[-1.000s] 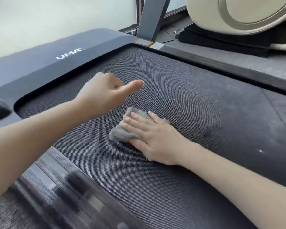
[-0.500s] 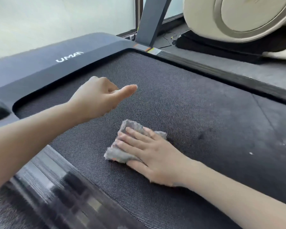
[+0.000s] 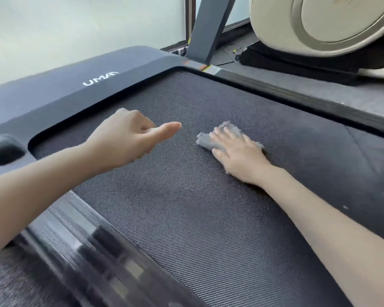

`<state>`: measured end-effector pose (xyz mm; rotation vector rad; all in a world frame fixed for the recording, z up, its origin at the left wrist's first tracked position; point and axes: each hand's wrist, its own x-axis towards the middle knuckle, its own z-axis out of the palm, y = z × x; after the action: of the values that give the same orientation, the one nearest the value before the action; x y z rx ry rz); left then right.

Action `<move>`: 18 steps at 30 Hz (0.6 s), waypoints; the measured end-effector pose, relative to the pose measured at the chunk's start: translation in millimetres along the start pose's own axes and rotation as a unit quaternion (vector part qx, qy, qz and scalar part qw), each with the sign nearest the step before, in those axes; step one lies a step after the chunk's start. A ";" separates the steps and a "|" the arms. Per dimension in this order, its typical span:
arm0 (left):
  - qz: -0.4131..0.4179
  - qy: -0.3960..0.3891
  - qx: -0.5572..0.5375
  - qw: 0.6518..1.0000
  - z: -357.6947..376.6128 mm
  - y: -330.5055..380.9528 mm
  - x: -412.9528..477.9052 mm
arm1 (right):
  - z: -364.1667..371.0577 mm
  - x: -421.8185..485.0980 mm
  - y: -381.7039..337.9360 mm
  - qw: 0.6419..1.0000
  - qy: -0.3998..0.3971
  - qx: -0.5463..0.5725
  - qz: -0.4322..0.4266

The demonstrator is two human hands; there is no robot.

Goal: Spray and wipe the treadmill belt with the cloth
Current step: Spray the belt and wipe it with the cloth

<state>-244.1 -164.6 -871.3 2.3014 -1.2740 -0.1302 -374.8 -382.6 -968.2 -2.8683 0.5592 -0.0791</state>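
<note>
My right hand (image 3: 237,154) lies flat on the grey cloth (image 3: 205,141), fingers straight and spread rather than curled, so the palm's weight presses the fabric into the weave of the treadmill belt (image 3: 186,207) instead of bunching it. The cloth is crumpled under my fingers, its frayed edges poking out to the left and past my fingertips, and it sits on the far half of the belt, toward the right side. My left hand (image 3: 129,138) hangs just above the belt, well apart from the right one, fingers folded into a fist with the thumb pointing toward the cloth, and it holds nothing (I'd guess it is out there for balance while I lean in). No spray bottle shows anywhere, so I judge the step in hand is the wiping. Ahead of the hands the belt ends at the dark motor cover (image 3: 75,91) with its white lettering; a slanted upright (image 3: 208,29) rises behind it, and a cream-coloured machine (image 3: 319,25) stands beyond the right rail (image 3: 297,96). A few pale specks (image 3: 345,207) lie on the belt nearer me on the right, a patch I reckon the cloth has not yet reached
</note>
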 end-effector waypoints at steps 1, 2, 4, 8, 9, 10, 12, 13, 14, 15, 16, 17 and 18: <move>0.002 0.004 -0.003 1.000 -0.3 -0.6 0.0 | 1.9 -22.9 -16.9 0.998 -0.003 0.001 -0.065; 0.005 0.008 -0.004 1.000 0.1 -1.5 1.0 | 4.8 -47.3 -34.6 0.991 -0.005 -0.001 -0.136; 0.008 0.010 -0.004 1.000 3.0 -2.1 3.5 | 10.8 -87.5 -63.5 0.968 -0.030 0.001 -0.247; 0.012 0.008 0.005 1.000 10.1 -1.9 4.9 | 6.6 -68.2 -47.4 0.969 -0.034 -0.026 -0.244; 0.009 0.005 0.006 1.000 10.5 -1.5 3.9 | 4.0 -48.3 -34.9 0.978 -0.020 -0.039 -0.204; 0.007 0.001 0.005 1.000 10.7 -0.8 2.6 | 2.0 -25.7 -18.6 0.988 -0.007 -0.046 -0.145; 0.002 -0.005 0.004 1.000 9.7 -2.2 -1.1 | -1.8 16.8 13.5 0.999 0.011 -0.039 -0.008; 0.000 -0.007 0.004 1.000 8.7 -3.4 -3.0 | -3.4 32.6 23.7 0.998 0.014 -0.041 0.048; -0.002 -0.009 0.003 1.000 7.8 -4.2 -4.8 | -3.6 43.2 29.3 0.995 0.011 -0.048 0.087; -0.004 -0.011 0.003 1.000 6.8 -4.5 -5.9 | -3.0 48.9 29.4 0.993 0.009 -0.052 0.106; -0.007 -0.012 0.001 1.000 6.1 -4.3 -6.9 | -1.7 49.3 24.2 0.993 0.006 -0.048 0.108; -0.009 -0.011 -0.002 1.000 5.6 -3.3 -8.1 | 0.2 44.2 15.0 0.995 0.003 -0.036 0.095; -0.010 -0.010 -0.005 1.000 5.2 -1.6 -8.9 | 2.6 34.3 1.6 0.998 0.000 -0.019 0.064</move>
<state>-249.5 -158.7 -877.9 2.3098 -1.2578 -0.1659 -343.3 -396.5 -970.7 -2.8610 0.7502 -0.0469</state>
